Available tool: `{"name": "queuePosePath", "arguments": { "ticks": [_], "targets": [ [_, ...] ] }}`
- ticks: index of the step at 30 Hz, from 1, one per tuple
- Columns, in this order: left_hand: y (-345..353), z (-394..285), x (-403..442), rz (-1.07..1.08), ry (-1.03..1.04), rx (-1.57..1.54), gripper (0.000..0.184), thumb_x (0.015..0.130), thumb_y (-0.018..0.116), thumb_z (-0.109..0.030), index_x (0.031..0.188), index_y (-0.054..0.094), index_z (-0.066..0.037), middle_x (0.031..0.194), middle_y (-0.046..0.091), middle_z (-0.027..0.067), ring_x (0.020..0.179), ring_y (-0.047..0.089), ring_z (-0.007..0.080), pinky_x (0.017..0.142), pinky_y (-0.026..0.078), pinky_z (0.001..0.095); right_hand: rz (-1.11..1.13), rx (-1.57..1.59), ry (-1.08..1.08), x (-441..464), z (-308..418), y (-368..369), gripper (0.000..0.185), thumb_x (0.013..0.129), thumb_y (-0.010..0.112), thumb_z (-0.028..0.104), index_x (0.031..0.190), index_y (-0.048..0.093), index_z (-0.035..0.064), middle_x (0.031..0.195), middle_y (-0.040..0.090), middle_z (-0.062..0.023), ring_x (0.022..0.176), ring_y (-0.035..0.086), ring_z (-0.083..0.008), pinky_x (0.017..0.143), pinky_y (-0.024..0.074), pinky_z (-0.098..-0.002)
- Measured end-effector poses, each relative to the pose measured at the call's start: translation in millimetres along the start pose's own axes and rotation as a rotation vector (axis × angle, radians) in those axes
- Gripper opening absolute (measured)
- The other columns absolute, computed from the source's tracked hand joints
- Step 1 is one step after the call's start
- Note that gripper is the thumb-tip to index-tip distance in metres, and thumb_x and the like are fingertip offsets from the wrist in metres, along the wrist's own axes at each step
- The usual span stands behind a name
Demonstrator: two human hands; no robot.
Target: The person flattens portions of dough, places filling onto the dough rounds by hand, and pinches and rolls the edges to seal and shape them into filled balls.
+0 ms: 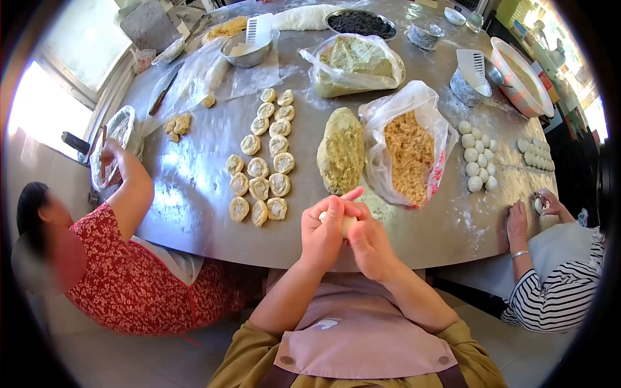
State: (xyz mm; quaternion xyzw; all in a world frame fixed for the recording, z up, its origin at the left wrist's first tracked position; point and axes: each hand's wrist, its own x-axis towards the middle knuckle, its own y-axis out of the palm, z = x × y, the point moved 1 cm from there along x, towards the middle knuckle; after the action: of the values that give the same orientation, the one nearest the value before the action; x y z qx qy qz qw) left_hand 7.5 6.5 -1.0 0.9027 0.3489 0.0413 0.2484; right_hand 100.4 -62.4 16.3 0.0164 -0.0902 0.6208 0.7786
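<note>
Head camera view: a person in a pink apron point(369, 355) has both bare hands raised at the near edge of a metal table point(187, 226). The left hand point(321, 234) and the right hand point(373, 244) are cupped together, partly closed, fingers bent around a small pale piece of dough point(348, 225); they cover much of it, so its full shape cannot be told. The dough sits between the two palms, above the table's near edge.

At the right, a co-worker in a striped top point(559, 288) has both hands low at the table edge, one holding a small piece that is hard to make out. At the left, a co-worker in a red flowered top point(145, 275) reaches over a plastic-lined container point(127, 132), gripping a stick point(103, 149).

Just past the cupped hands lies a green mound point(341, 152). Right beside it stands an open plastic bag point(380, 126) of crumbly brown filling point(409, 158). Round dough pieces point(258, 167) lie in rows to the left, and white balls point(479, 157) are grouped to the right.

Farther back are a knife point(163, 90), a bag of green filling point(354, 63), a metal bowl point(250, 58) and a dish of dark filling point(361, 24).
</note>
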Motion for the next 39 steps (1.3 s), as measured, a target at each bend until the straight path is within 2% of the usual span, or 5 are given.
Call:
{"name": "queuePosePath", "arguments": {
  "ticks": [7,22,29,33,39],
  "targets": [
    [36.1,-26.1,7.3,-0.220,0.283,-0.403,0.053,0.092,0.050,-0.050,0.098,0.066,0.000,0.102,0.066,0.0147,0.126,0.043,0.0314,0.105,0.031,0.0448,-0.031,0.280,0.313,1.6,5.7,-13.9,0.059,0.098,0.026,0.053,0.103,0.056,0.0030,0.078,0.057,-0.0052,0.064,0.054,-0.0084,0.053,0.0407,-0.0210],
    [12.2,-15.1,16.8,-0.079,0.240,-0.013,0.052,0.095,0.045,-0.048,0.081,0.065,-0.001,0.089,0.066,0.0147,0.105,0.056,0.0296,0.101,0.037,0.0475,-0.004,0.172,0.133,15.7,17.3,-11.4,0.058,0.098,0.028,0.052,0.110,0.056,0.0028,0.082,0.058,-0.0036,0.062,0.053,-0.0098,0.054,0.0428,-0.0241],
    [34.2,-17.4,15.1,-0.229,0.252,-0.393,0.068,0.093,0.032,-0.061,0.115,0.055,-0.001,0.127,0.050,0.0146,0.108,0.053,0.0274,0.098,0.038,0.0394,0.067,0.168,0.448,7.5,6.3,-26.5,0.049,0.098,0.037,0.048,0.119,0.046,0.0052,0.104,0.060,-0.0117,0.093,0.060,-0.0226,0.081,0.0476,-0.0320],
    [12.6,5.1,10.8,-0.146,0.220,0.063,0.051,0.098,0.040,-0.044,0.093,0.062,0.001,0.092,0.063,0.0131,0.099,0.057,0.0272,0.091,0.043,0.0401,-0.007,0.063,0.293,3.8,2.0,-10.7,0.045,0.098,0.041,0.043,0.119,0.053,0.0058,0.112,0.058,-0.0119,0.106,0.055,-0.0262,0.095,0.0411,-0.0371],
    [25.9,15.7,9.7,-0.147,0.263,-0.079,0.056,0.095,0.039,-0.053,0.120,0.050,-0.004,0.118,0.054,0.0099,0.112,0.050,0.0232,0.095,0.038,0.0407,-0.113,0.304,0.452,-4.2,-10.8,-46.1,0.041,0.098,0.041,0.043,0.103,0.057,0.0055,0.081,0.059,-0.0056,0.064,0.055,-0.0116,0.057,0.0452,-0.0262]
  ]
}}
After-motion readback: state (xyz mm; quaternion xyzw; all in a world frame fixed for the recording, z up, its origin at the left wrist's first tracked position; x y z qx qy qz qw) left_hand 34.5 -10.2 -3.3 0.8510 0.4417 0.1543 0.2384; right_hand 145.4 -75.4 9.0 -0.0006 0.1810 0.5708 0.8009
